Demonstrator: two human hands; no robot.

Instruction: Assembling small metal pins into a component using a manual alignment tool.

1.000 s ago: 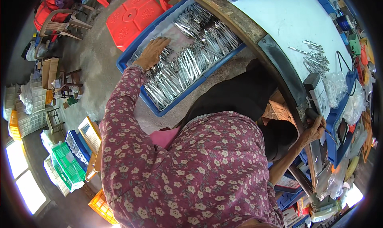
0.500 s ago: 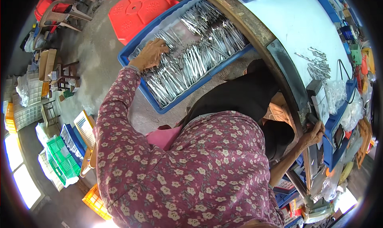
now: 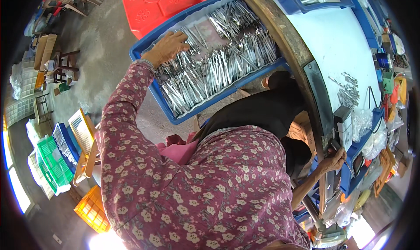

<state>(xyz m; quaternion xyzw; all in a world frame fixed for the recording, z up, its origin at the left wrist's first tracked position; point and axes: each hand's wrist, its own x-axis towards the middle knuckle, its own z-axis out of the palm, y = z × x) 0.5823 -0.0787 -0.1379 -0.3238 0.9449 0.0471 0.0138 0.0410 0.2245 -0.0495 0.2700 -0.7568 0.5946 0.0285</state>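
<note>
My left hand (image 3: 167, 48) reaches into the blue crate (image 3: 162, 102) on its left side. Its fingers lie spread over the slim silvery metal pieces (image 3: 210, 71), which fill the crate in packed rows; its fingertips partly blend with them. Beside the table's edge at right, my right hand (image 3: 334, 160) is closed, next to a dark handle-like part. A thin dark thing shows at its fingers, too small to name. On the white tabletop (image 3: 326, 36), a small heap of similar metal pieces (image 3: 348, 92) lies beyond a grey box-shaped block (image 3: 343, 123).
A red plastic stool (image 3: 153, 7) stands behind the crate. Another blue tray (image 3: 315, 3) with metal pieces sits at the table's far end. Clear plastic bags (image 3: 372, 140) lie at right. Green crates (image 3: 54, 162) and an orange basket (image 3: 93, 210) stand at left.
My head view has shifted, so more of the far blue tray shows. My left hand stays over the crate's left side, its fingers a little more stretched; my right hand stays by the table's edge.
</note>
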